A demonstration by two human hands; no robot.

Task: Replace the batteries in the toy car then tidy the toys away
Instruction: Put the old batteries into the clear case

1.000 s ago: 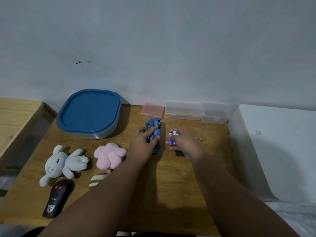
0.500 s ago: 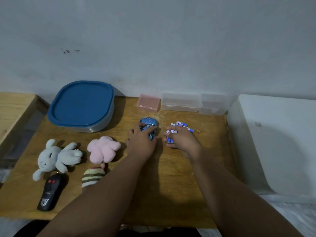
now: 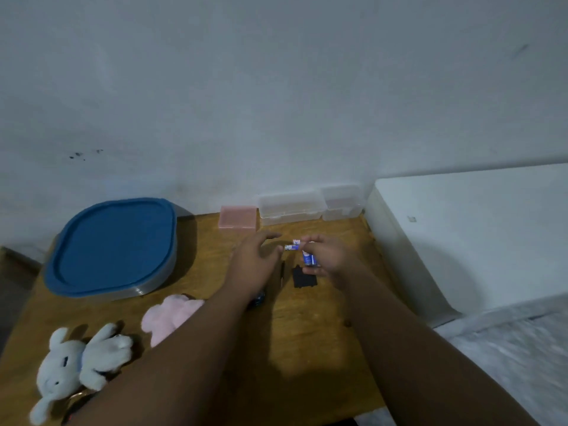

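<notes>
Clearly, right hand pinches blue-and-white batteries, labels blurred.

The left forearm enters at 7 o'clock, the right forearm at 5 o'clock. Both are bare along their full visible length. The left hand and right hand are bare.

pale wall, wooden table

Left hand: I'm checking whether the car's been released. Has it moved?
Yes: the left hand lifted off the car, toward the batteries, nearer the pink box.
</notes>
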